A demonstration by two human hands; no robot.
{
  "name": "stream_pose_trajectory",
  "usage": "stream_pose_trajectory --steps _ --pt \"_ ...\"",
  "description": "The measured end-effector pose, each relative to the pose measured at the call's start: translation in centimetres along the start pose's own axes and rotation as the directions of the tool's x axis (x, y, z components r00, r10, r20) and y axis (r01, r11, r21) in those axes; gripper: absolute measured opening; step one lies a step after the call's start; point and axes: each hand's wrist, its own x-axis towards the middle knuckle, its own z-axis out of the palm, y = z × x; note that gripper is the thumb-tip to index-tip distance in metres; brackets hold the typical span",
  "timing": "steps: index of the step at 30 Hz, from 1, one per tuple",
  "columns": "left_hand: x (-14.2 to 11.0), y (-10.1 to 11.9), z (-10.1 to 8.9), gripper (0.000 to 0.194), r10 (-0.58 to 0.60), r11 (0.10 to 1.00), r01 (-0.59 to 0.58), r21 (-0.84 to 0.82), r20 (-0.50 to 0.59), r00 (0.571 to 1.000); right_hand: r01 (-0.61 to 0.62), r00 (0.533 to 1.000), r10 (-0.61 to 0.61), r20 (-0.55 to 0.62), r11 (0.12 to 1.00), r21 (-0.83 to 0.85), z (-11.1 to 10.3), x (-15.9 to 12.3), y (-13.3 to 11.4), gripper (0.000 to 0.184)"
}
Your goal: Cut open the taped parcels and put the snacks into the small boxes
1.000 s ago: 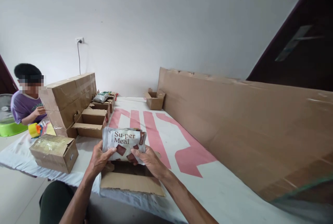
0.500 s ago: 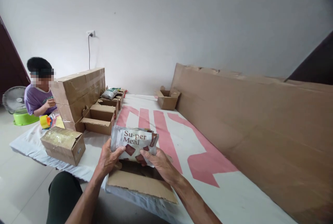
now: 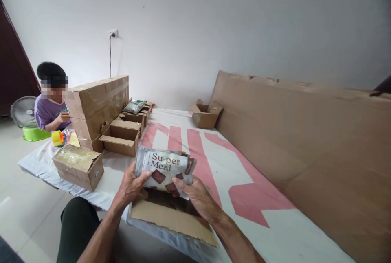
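Note:
I hold a white "Su-per Meal" food pouch [image 3: 166, 166] upright in both hands, just above an open cardboard box [image 3: 171, 214] at the near edge of a white and pink sheet [image 3: 244, 198]. My left hand [image 3: 131, 183] grips the pouch's lower left side, thumb across its front. My right hand [image 3: 197, 193] grips its lower right corner with the fingers closed on it. The inside of the box is mostly hidden by my hands.
A sealed taped box [image 3: 79, 165] lies to the left. Behind it stand stacked cartons [image 3: 97, 104] and several open small boxes [image 3: 120, 136]. A large cardboard sheet [image 3: 305, 132] leans along the right. Another open box [image 3: 205, 115] sits far back. A person in purple [image 3: 50, 108] sits at far left.
The view has swung left, so everything has shifted right in the picture. Both hands keep the same grip on the pouch above the box.

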Motion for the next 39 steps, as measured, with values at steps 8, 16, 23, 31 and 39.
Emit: stream_pose_trajectory --steps 8,16,23,31,39 --pt "0.8 0.8 -1.5 0.072 -0.033 0.997 0.047 -0.063 0.202 0.979 0.056 0.994 -0.044 -0.103 0.992 0.114 -0.4 0.7 1.5 0.07" --pt "2.6 2.4 -1.8 0.073 -0.068 0.996 0.08 -0.04 0.242 0.968 0.111 0.992 -0.095 -0.087 0.972 0.206 -1.0 1.3 2.5 0.066" --pt "2.5 1.4 -1.6 0.073 -0.053 0.998 0.061 -0.032 0.223 0.973 0.083 0.997 -0.077 -0.033 0.943 0.323 -0.7 1.1 1.7 0.063" --pt "2.0 0.7 -1.4 0.074 -0.04 0.998 0.046 -0.034 0.152 0.988 0.041 0.999 -0.045 0.004 0.938 0.343 -0.5 0.9 1.2 0.061" --pt "1.7 0.3 -0.8 0.073 -0.034 0.999 0.034 -0.001 0.135 0.99 0.025 0.999 -0.034 0.017 0.935 0.354 -0.3 0.5 0.7 0.061"
